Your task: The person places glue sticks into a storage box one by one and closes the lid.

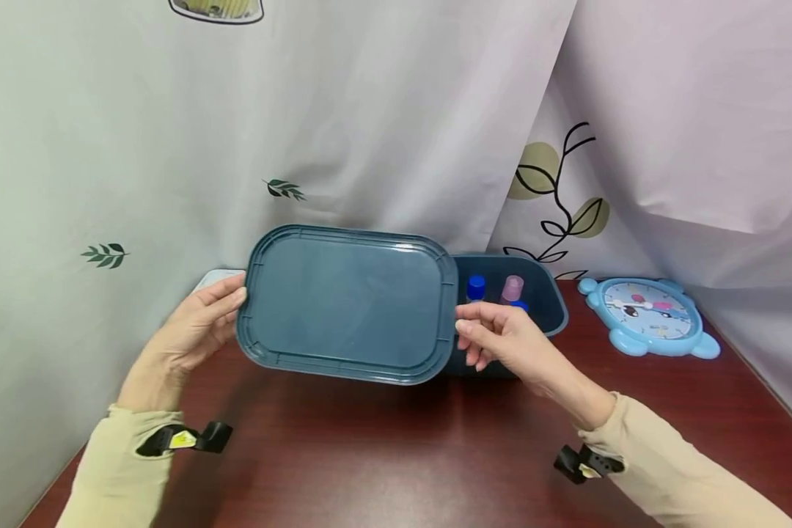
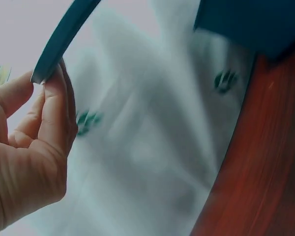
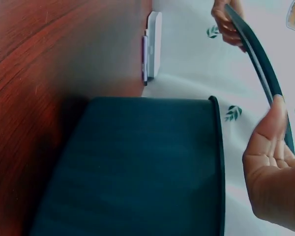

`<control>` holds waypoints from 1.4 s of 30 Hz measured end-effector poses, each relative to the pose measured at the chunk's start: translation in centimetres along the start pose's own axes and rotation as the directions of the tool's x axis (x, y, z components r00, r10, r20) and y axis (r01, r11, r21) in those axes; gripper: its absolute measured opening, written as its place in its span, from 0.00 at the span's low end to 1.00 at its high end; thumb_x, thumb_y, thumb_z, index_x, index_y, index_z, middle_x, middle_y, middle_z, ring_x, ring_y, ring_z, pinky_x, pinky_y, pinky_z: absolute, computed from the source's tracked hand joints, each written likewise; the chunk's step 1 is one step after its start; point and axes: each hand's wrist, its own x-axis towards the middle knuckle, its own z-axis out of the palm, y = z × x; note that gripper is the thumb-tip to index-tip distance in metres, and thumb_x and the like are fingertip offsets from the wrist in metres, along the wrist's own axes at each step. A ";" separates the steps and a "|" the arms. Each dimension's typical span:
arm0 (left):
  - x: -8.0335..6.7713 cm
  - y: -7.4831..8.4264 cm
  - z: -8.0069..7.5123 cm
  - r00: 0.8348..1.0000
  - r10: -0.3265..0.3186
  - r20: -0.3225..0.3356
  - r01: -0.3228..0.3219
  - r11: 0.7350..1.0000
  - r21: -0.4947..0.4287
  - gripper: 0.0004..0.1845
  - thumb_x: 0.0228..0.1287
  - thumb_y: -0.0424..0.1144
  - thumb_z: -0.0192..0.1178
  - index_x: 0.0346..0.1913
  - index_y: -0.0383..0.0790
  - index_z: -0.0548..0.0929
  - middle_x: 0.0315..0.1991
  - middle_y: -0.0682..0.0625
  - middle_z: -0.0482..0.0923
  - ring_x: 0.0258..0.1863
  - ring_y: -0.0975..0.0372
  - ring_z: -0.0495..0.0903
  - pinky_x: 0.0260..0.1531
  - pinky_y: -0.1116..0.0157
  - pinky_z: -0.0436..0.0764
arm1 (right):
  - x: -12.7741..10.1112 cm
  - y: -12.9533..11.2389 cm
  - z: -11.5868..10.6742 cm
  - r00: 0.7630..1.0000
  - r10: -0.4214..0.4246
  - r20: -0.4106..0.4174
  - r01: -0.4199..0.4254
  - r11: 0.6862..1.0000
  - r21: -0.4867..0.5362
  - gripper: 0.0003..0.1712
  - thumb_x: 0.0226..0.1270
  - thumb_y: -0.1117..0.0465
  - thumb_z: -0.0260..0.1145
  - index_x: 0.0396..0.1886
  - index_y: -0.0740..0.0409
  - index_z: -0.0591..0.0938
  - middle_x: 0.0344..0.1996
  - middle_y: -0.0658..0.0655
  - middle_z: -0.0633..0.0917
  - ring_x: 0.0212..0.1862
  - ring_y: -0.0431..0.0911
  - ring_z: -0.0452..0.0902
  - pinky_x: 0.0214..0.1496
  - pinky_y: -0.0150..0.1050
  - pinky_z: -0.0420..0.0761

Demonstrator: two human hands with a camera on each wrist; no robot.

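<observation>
A dark teal rectangular lid (image 1: 350, 301) with rounded corners is held up in the air, its ribbed underside facing the head camera. My left hand (image 1: 201, 323) pinches its left short edge between thumb and fingers; the left wrist view shows the same pinch on the rim (image 2: 64, 42). At the other short edge, my right hand (image 1: 501, 337) pinches the lid with thumb and fingertips. Behind the lid and right hand stands a matching teal bin (image 1: 548, 293), uncovered, its left part hidden. Inside are bottles with a blue cap (image 1: 477, 284) and a pink cap (image 1: 513, 286).
A light blue animal-shaped clock (image 1: 660, 317) lies on the dark red table (image 1: 396, 455) to the right of the bin. A white flat object (image 3: 155, 44) with a purple pen-like item (image 3: 145, 56) sits at the back left. Patterned white curtain (image 1: 383, 117) hangs behind.
</observation>
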 end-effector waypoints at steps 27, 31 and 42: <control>6.6 -4.3 10.0 0.969 0.164 -0.183 -0.088 0.926 0.367 0.22 0.68 0.37 0.55 0.64 0.36 0.72 0.48 0.59 0.80 0.38 0.69 0.82 0.42 0.71 0.81 | -3.0 -1.5 -7.9 0.890 -0.226 -0.396 0.238 0.971 -0.018 0.25 0.69 0.61 0.58 0.64 0.66 0.70 0.45 0.42 0.83 0.36 0.35 0.82 0.38 0.25 0.81; 7.5 -5.7 10.4 0.973 0.106 -0.204 -0.016 0.916 0.401 0.25 0.67 0.36 0.56 0.66 0.36 0.69 0.49 0.51 0.77 0.40 0.69 0.81 0.42 0.69 0.82 | -2.4 -0.5 -8.9 0.897 -0.120 -0.426 0.087 0.992 -0.096 0.32 0.66 0.60 0.63 0.66 0.67 0.66 0.40 0.34 0.82 0.31 0.32 0.78 0.35 0.22 0.78; 9.8 -8.4 11.4 0.976 0.007 -0.219 0.112 0.843 0.526 0.27 0.62 0.33 0.61 0.65 0.36 0.70 0.55 0.36 0.74 0.41 0.68 0.78 0.47 0.63 0.81 | -1.1 2.4 -11.0 0.904 -0.040 -0.425 -0.090 0.955 -0.281 0.34 0.67 0.55 0.62 0.67 0.67 0.65 0.36 0.34 0.75 0.39 0.23 0.71 0.38 0.16 0.74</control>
